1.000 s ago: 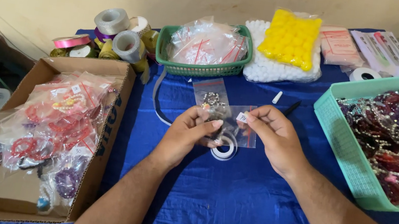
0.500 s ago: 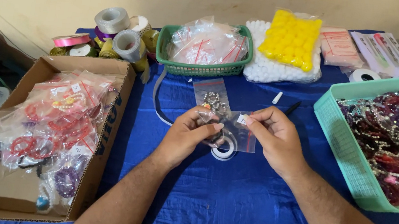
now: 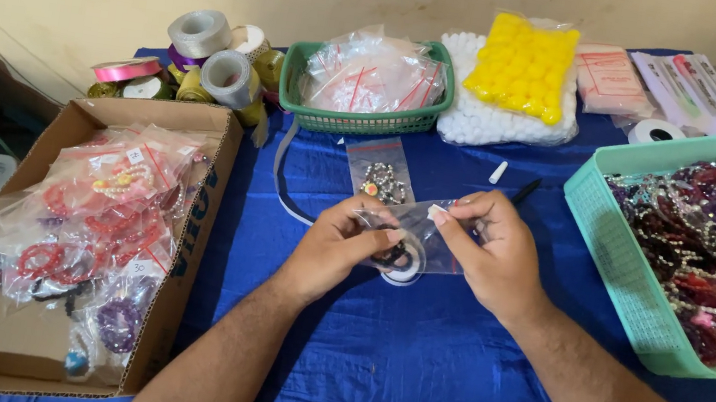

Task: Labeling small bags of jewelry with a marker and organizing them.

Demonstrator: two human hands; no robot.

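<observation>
Nearest you lay bare blue cloth, open room between your forearms and the table's front edge. Your left hand and your right hand met just above the middle of that cloth, each pinching one end of a small clear plastic zip bag; the left fingers closed on its left end, the right thumb and forefinger gripped its top right corner. The bag's long axis ran left to right, roughly level, with its sealed strip toward the far side, and a dark beaded piece showed through it just over a white tape ring resting on the cloth. To your left stood an open brown cardboard box filled with bagged red and purple bracelets, its wall near your left forearm. To your right a teal plastic basket heaped with dark beaded bracelets sat close to your right wrist, leaving a narrow lane. Just beyond your hands lay a second small clear bag with beads, a white cap and a black pen. Farther back stood a green basket of bags, ribbon spools and a yellow pom-pom pack by the wall.
</observation>
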